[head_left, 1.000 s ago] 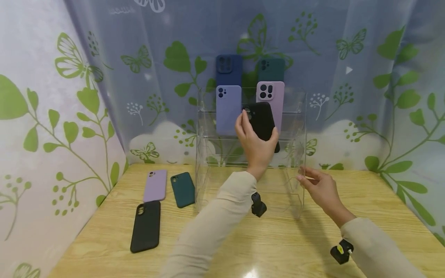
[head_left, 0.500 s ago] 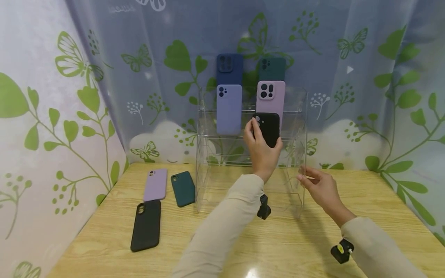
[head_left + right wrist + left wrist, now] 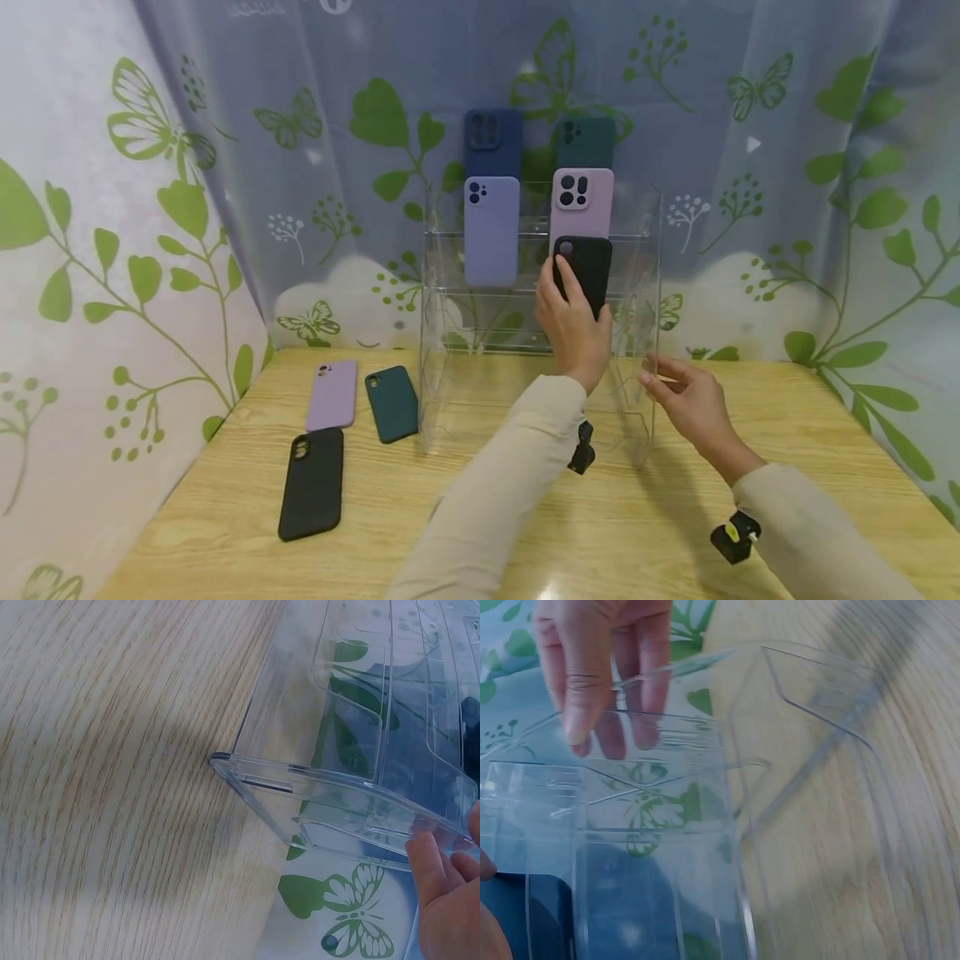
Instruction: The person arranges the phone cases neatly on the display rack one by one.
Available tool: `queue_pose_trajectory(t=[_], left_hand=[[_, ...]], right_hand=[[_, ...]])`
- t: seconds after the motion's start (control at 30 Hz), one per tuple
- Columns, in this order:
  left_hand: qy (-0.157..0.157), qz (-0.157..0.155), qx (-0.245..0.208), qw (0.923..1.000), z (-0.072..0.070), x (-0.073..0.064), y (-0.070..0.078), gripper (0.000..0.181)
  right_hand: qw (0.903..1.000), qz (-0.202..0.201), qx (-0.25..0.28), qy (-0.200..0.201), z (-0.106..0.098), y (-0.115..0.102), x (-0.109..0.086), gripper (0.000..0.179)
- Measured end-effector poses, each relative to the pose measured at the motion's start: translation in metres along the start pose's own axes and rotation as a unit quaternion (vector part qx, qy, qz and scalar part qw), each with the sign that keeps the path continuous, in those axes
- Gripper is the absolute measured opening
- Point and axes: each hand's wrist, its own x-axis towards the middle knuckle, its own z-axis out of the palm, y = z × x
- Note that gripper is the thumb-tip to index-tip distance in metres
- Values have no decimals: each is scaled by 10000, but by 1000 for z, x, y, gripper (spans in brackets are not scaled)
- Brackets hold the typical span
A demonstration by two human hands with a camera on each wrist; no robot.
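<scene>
My left hand (image 3: pixel 576 333) grips a black phone case (image 3: pixel 590 271) by its sides, upright at a tier on the right of a clear acrylic display rack (image 3: pixel 540 387). Behind that case stands a pink phone case (image 3: pixel 581 217), its lower part covered. At the rack's right side panel, my right hand (image 3: pixel 690 404) pinches the edge between thumb and fingers. The left wrist view has the right hand (image 3: pixel 607 667) at the panel and, low on the left, the dark case (image 3: pixel 547 907) under my left fingertips. Whether the case's bottom touches the tier is hidden.
On the rack's upper tiers stand a lavender case (image 3: pixel 491 237), a navy case (image 3: pixel 492 146) and a green case (image 3: pixel 585 142). Left of the rack, a purple case (image 3: pixel 332 396), a teal case (image 3: pixel 392 404) and another black case (image 3: pixel 312 485) lie on the wooden table (image 3: pixel 225 500).
My left hand has carried the black case rightward and slightly down, from tilted to nearly upright in front of the pink case. The right hand has stayed on the rack's side.
</scene>
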Motion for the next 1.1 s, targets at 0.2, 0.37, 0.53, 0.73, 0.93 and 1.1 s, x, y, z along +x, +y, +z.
queue_pose_trajectory(t=[0.2, 0.37, 0.53, 0.73, 0.93, 1.1], left_hand=[[131, 70, 262, 9995, 1, -2, -2, 90], [197, -3, 229, 9995, 0, -3, -1, 90], [9, -169, 253, 9995, -3, -3, -1, 91], [-215, -207, 101, 9995, -11, -1, 2, 90], [-169, 141, -17, 9998, -30, 9, 1, 88], [-184, 510, -329, 9980, -52, 19, -9, 87]], right_hand=[[9999, 95, 106, -45, 2, -1, 1, 59], [10000, 58, 62, -10, 2, -1, 1, 58], [10000, 12, -46, -18, 2, -2, 0, 58], [10000, 11, -69, -11, 1, -2, -1, 58], [9999, 70, -103, -8, 1, -3, -1, 57], [9999, 42, -106, 6, 1, -3, -1, 56]])
